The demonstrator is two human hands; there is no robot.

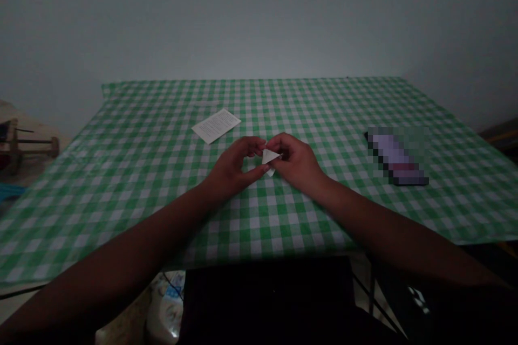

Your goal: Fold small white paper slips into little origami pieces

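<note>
Cloth under grip: green-and-white gingham tablecloth point(279, 226), spread over the table; both forearms reach across it from the near edge.

Far left of grip, off the table: blue cloth point(10, 191) low down, with a wooden frame point(32, 146) just above it. Both are dim.

Below and left of grip, beneath the table edge: plastic bag point(165, 307), crumpled, with a printed pattern.

Up and left of grip: printed paper sheet point(216, 125), lying flat at a slant, nearer the left hand but touching neither hand. Text too small to read.

Left hand point(237, 167): thumb and index finger pressed together on the left corner of the paper, pinching it, with the hand curved into a ring-like opening.

Grip centre: folded white paper triangle point(270, 157), between the hands, with a small flap showing below its lower edge. Height above the cloth is hard to judge.

Long axis: roughly left to right, hand to hand, with the pointed corner toward the right hand, which is the nearer and covers more of the paper.

Right hand point(294, 163): fingers curled down over the right corner, pressing it; thumb hidden.

Well right of grip: pixelated flat object point(396, 156), lying diagonally on the cloth, its kind obscured.
</note>
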